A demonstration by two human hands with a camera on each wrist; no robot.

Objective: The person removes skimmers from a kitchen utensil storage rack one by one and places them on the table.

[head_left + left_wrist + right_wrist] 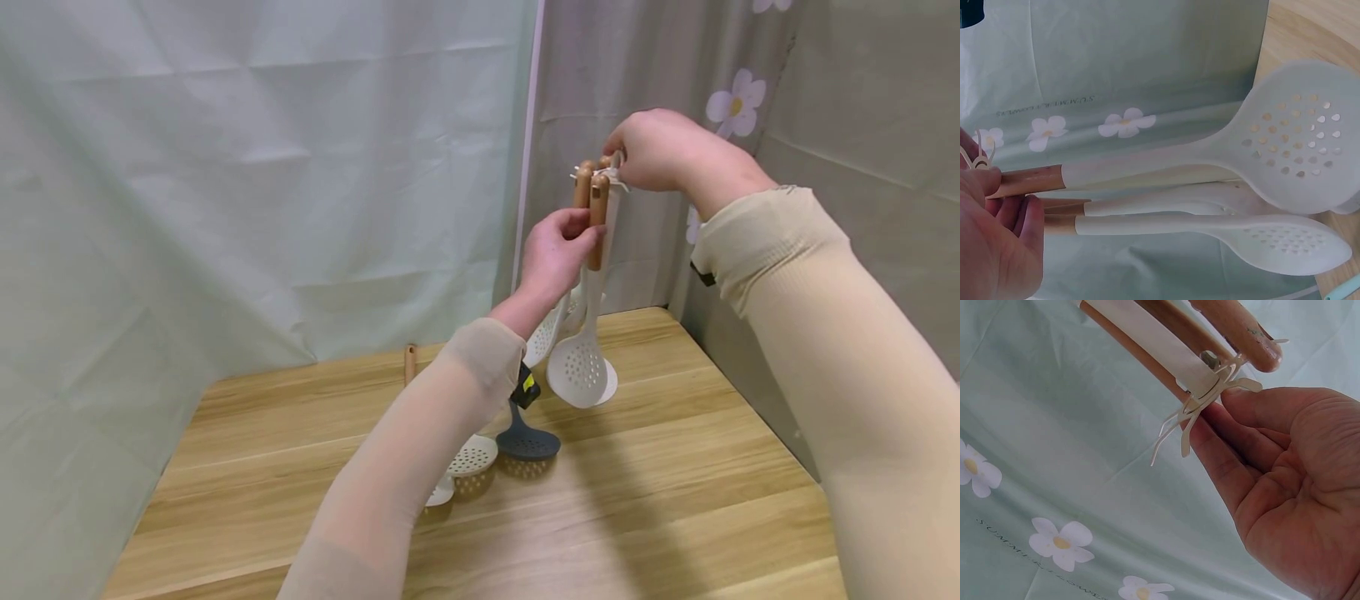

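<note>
A white utensil stand (609,218) rises at the back of the wooden table (675,500); its ring of hooks (1205,394) carries several wood-handled white utensils. My left hand (579,237) grips the wooden handle (597,218) of a hanging white skimmer (576,372). In the left wrist view that hand (1004,215) curls round the handles beside the skimmer (1297,140) and a slotted spoon (1285,245). My right hand (621,171) pinches the hook ring at the stand's top, where the fingers (1225,459) lie under the hooks. A wooden handle end (1238,331) hangs just above.
On the table lie a dark grey skimmer (528,442), a white slotted utensil (472,455), another white one (441,493) and a wooden handle (409,363), partly hidden by my left arm. Pale curtains (262,167) close the back, a flowered one (738,104) the right.
</note>
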